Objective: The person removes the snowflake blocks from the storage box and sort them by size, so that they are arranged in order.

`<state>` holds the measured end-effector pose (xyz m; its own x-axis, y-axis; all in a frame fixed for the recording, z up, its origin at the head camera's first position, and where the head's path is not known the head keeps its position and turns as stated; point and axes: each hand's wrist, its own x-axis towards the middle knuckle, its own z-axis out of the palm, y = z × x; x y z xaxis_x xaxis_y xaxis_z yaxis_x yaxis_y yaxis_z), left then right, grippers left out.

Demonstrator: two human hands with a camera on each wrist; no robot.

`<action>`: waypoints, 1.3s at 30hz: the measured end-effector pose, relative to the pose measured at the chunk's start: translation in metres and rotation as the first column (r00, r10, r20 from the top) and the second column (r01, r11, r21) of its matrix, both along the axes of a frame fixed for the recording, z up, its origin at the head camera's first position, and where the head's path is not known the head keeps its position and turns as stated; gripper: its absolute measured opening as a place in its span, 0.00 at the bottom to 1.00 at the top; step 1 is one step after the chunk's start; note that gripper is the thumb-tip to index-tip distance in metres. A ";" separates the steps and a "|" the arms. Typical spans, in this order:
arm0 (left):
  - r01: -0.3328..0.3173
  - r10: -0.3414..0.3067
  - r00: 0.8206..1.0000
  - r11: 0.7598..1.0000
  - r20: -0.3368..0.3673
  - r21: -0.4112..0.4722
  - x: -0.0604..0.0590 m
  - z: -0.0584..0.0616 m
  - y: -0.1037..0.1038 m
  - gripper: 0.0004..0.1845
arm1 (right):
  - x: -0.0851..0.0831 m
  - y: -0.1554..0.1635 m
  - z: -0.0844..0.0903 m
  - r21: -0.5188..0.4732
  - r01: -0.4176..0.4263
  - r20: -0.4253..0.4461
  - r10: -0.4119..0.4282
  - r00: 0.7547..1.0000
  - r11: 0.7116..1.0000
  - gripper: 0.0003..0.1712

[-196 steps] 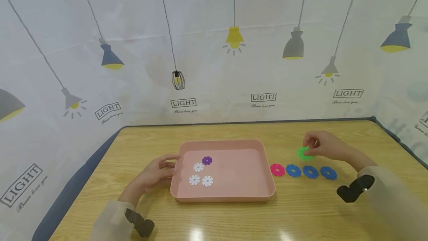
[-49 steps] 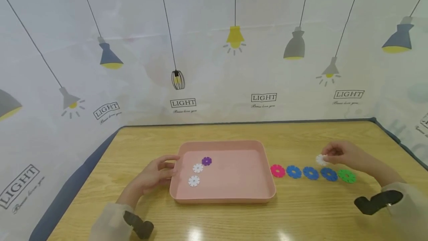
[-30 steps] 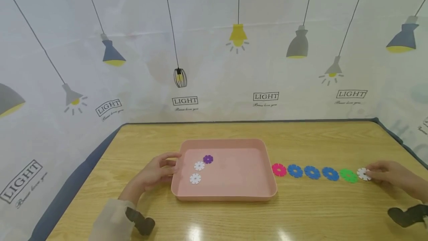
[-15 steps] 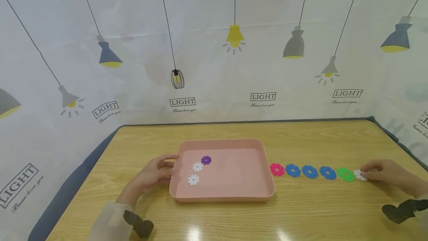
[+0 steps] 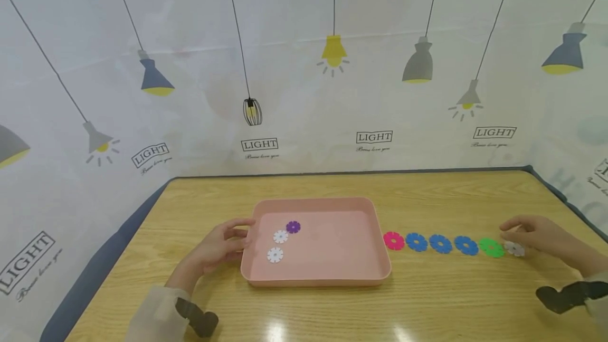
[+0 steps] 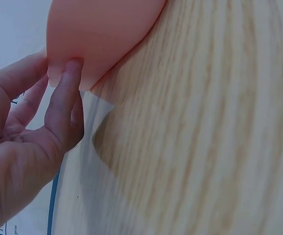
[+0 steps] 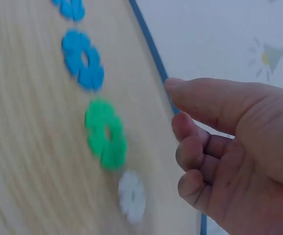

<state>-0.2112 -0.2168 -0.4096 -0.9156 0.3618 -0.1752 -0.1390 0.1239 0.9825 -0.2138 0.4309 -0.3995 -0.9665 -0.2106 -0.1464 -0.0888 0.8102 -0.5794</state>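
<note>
A pink tray (image 5: pixel 315 280) sits mid-table and holds a purple disc (image 5: pixel 293 227) and two white discs (image 5: pixel 281 236) (image 5: pixel 275 254). My left hand (image 5: pixel 244 231) grips the tray's left rim; the left wrist view shows the left hand (image 6: pixel 58 68) against the tray wall (image 6: pixel 102 29). Right of the tray runs a row of discs: magenta (image 5: pixel 393 240), three blue (image 5: pixel 440 244), green (image 5: pixel 491 247), then a white disc (image 5: pixel 514 248). My right hand (image 5: pixel 510 231) hovers just above that white disc, fingers loosely curled, holding nothing. In the right wrist view the right hand (image 7: pixel 175 105) is clear of the white disc (image 7: pixel 131 196) and green disc (image 7: pixel 105 133).
The wooden table (image 5: pixel 427 305) has a dark blue edge (image 5: pixel 565 199) close to the right end of the row. A curtain printed with lamps (image 5: pixel 304 94) closes off the back and sides.
My right hand carried a white disc from the tray to the right end of the row, laid it beside the green one, and has now lifted off it. The left hand has stayed put.
</note>
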 end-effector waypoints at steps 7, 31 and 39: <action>0.008 -0.008 1.000 1.000 -0.001 0.005 0.000 0.000 -0.001 0.28 | -0.013 -0.067 0.031 -0.165 -0.212 -0.041 0.208 0.977 0.963 0.20; 0.009 -0.009 1.000 1.000 0.000 0.030 -0.001 -0.003 -0.001 0.28 | -0.063 -0.269 0.048 -0.199 -0.507 0.022 0.521 0.853 0.839 0.15; 0.012 -0.012 1.000 1.000 -0.004 0.022 -0.001 -0.002 -0.002 0.28 | -0.075 -0.318 0.034 -0.204 -0.534 0.101 0.561 0.822 0.820 0.16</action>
